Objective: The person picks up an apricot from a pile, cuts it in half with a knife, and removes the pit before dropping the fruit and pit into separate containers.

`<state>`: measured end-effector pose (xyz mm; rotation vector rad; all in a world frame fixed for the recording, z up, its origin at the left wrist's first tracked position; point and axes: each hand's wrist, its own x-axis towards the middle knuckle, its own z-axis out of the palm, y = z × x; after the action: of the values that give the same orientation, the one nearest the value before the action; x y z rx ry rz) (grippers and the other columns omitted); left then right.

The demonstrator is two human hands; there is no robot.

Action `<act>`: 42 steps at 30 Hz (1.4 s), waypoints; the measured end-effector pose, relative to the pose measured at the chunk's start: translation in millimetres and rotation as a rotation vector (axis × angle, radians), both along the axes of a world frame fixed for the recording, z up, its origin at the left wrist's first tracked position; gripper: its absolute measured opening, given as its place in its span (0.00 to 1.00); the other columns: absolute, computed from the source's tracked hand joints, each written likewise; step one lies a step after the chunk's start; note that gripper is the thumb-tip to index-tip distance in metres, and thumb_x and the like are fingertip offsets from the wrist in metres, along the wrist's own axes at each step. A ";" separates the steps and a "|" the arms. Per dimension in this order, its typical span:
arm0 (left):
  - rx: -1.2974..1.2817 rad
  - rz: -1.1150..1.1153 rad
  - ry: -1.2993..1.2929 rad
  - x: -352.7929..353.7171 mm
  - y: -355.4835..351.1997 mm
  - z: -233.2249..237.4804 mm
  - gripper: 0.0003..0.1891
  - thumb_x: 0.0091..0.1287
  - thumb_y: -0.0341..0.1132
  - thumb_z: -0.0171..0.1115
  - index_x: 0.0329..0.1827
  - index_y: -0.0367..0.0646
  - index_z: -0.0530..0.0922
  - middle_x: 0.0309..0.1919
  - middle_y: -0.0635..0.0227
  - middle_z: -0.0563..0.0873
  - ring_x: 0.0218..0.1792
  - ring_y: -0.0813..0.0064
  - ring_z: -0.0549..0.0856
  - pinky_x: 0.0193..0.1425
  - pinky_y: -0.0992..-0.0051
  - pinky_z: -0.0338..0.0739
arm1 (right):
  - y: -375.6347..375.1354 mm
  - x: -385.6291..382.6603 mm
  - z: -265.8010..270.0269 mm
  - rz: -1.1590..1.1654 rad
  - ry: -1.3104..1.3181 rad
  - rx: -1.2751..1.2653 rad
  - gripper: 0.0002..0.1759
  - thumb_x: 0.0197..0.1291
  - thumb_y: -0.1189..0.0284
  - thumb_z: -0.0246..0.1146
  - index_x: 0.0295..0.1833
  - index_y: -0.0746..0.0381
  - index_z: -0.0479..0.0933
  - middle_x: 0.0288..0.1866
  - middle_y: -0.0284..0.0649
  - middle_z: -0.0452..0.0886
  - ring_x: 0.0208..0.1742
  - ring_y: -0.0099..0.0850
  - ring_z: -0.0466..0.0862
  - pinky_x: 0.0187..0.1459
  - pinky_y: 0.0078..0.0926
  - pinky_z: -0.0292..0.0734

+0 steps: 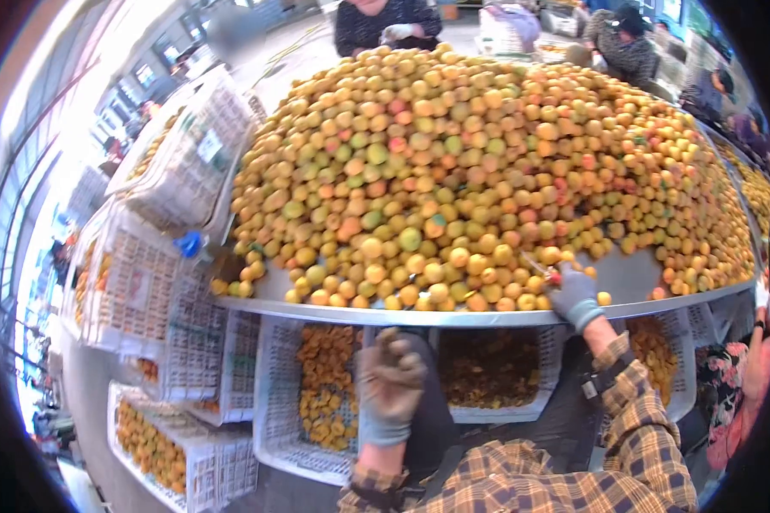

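Observation:
A broad heap of whole apricots [453, 171] covers the metal table [629, 278] in front of me. My right hand [576, 295], in a grey glove, is at the table's near edge among the fruit. Its fingers are closed round a thin-bladed tool [536, 264] with red at the grip, the blade pointing left over the apricots. My left hand [393, 376], in a soiled glove, is raised below the table edge, above a white crate of split apricots [327, 376]. Its fingers are curled in, and I cannot tell what they hold.
Between my knees stands a crate [552, 376] of dark brown bits. Another crate of orange pieces [654, 350] is under the table at right. Stacked white crates [128, 282] line the left side. A person [387, 26] is across the heap; others work at right.

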<state>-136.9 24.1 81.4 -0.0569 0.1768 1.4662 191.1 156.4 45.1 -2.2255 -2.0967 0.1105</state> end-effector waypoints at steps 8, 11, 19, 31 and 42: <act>0.019 -0.449 0.352 90.1 4.6 -38.8 0.20 0.72 0.41 0.53 0.63 0.40 0.71 0.54 0.64 0.77 0.46 0.72 0.80 0.49 0.76 0.76 | -85.5 -39.8 62.6 0.360 0.734 0.138 0.24 0.51 0.57 0.70 0.48 0.62 0.77 0.33 0.48 0.83 0.34 0.43 0.85 0.37 0.35 0.80; 0.041 -0.510 0.429 103.5 -4.1 -23.8 0.21 0.72 0.38 0.52 0.65 0.39 0.65 0.51 0.65 0.78 0.45 0.78 0.80 0.46 0.76 0.77 | -117.9 -53.1 44.8 0.377 0.856 -0.029 0.22 0.53 0.62 0.69 0.52 0.58 0.76 0.40 0.49 0.82 0.43 0.46 0.84 0.42 0.35 0.79; 0.004 -0.569 0.233 97.3 -8.0 -49.4 0.20 0.67 0.30 0.57 0.61 0.35 0.68 0.52 0.58 0.79 0.50 0.66 0.81 0.54 0.75 0.78 | -167.2 -48.9 19.7 0.168 1.143 -0.034 0.24 0.60 0.63 0.64 0.57 0.64 0.72 0.45 0.49 0.82 0.46 0.38 0.84 0.48 0.31 0.76; 0.055 -0.498 0.376 104.9 -14.6 -47.2 0.25 0.64 0.26 0.61 0.64 0.36 0.67 0.53 0.57 0.79 0.53 0.64 0.80 0.60 0.69 0.75 | -208.5 -56.8 12.7 0.090 1.047 -0.313 0.23 0.69 0.52 0.49 0.45 0.63 0.68 0.27 0.51 0.78 0.30 0.49 0.81 0.32 0.37 0.74; 0.064 -0.456 0.448 102.7 -14.0 -49.6 0.24 0.63 0.26 0.62 0.63 0.36 0.69 0.54 0.59 0.79 0.51 0.67 0.81 0.57 0.71 0.76 | -208.2 -55.9 13.9 0.116 0.921 -0.295 0.20 0.68 0.54 0.51 0.42 0.63 0.67 0.25 0.54 0.76 0.30 0.55 0.79 0.29 0.41 0.71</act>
<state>-34.1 10.1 31.8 0.3466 0.4745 1.0095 135.2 -51.8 59.0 -1.6307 -1.7089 1.2433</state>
